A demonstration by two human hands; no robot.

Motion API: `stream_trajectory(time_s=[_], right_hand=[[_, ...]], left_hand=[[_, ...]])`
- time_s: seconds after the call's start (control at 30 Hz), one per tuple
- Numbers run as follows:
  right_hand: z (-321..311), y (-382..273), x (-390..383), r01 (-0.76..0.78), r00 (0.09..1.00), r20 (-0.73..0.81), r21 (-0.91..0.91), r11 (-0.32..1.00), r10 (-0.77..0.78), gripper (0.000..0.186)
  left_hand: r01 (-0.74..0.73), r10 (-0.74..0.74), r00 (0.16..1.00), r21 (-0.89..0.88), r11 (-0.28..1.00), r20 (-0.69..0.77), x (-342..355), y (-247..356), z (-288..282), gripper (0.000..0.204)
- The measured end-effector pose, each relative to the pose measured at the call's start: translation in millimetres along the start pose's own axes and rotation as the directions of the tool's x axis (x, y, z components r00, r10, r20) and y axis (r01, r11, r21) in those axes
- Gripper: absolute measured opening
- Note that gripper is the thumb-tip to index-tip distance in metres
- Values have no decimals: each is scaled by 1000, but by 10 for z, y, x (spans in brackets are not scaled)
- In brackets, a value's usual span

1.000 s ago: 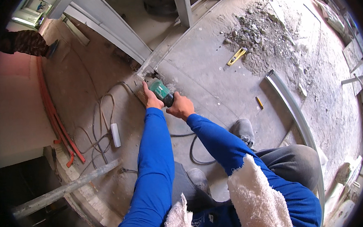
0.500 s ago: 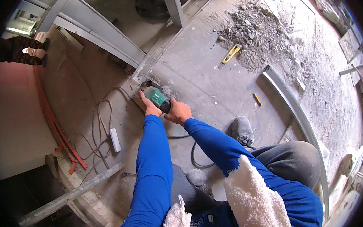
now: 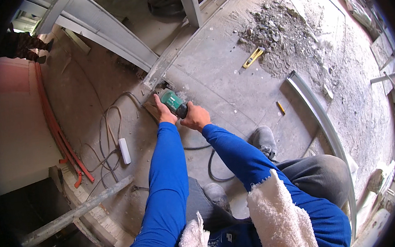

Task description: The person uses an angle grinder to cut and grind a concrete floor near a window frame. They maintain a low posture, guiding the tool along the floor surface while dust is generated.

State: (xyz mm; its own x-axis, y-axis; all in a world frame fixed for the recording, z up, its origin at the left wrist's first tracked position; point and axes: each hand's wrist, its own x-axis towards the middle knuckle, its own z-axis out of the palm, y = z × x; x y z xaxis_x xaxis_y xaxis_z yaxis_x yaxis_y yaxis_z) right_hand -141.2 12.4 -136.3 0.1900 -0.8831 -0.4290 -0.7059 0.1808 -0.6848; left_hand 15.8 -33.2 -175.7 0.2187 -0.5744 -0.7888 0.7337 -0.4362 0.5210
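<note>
Both my hands are closed round a green and black angle grinder, held low over the concrete floor. My left hand supports its left side near the front. At the black rear end, my right hand wraps round the body. The tool's head points away from me, at the end of a metal floor track with some debris beside it. Its working tip is too small and partly hidden to make out. A dark cord loops on the floor below my right forearm.
A yellow utility knife lies by a rubble pile. Right of my foot are a yellow marker-like stick and a long metal channel. A white power strip, red pipes and a grey pole lie left. Another person's legs show far left.
The grinder and both my hands have shifted very slightly right in the picture. The other person's legs at the far left have changed position. My grip stays the same.
</note>
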Motion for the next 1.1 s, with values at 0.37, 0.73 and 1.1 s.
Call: stream_trajectory(time_s=[0.37, 0.73, 1.1], right_hand=[[-129, -52, 124, 29, 999, -32, 7, 1000, -28, 59], [-158, -141, 233, 63, 997, -39, 23, 998, -62, 60], [-118, -80, 0, 2, 1000, -28, -59, 998, -4, 66]], left_hand=[[-33, 33, 999, 10, 999, -1, -47, 70, 186, 90], [-108, 109, 992, -21, 994, 69, 100, 170, 171, 94], [-42, 46, 998, -80, 996, 40, 270, -80, 65, 77]])
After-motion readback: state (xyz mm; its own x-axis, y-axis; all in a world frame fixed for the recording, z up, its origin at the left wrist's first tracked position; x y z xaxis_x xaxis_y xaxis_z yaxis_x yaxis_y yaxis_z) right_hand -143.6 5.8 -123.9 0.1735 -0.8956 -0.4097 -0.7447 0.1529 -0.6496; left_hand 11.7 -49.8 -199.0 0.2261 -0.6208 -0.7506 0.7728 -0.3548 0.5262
